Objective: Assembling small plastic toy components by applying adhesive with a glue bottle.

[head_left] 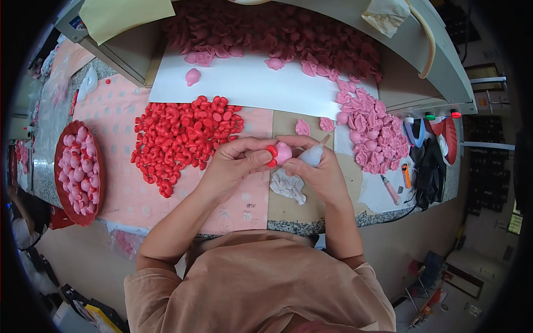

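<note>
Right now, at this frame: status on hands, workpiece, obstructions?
Left hand pinching red molded piece. Right hand gripping pink rounded piece plus translucent squeeze bottle. Crumpled white tissue near hands, not covering either piece.

The white sheet (239, 86) is bright, the pink heap (266, 33) shadowed, outer edges bowed and dark.

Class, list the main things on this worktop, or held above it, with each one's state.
Small red piece: pinched in left fingers
Small pink piece: held against the red one
Squeeze bottle: held in right fingers
Red pieces: heaped loosely
Pink pieces: heaped loosely
Red bowl: filled
Tissue on table: crumpled
</note>
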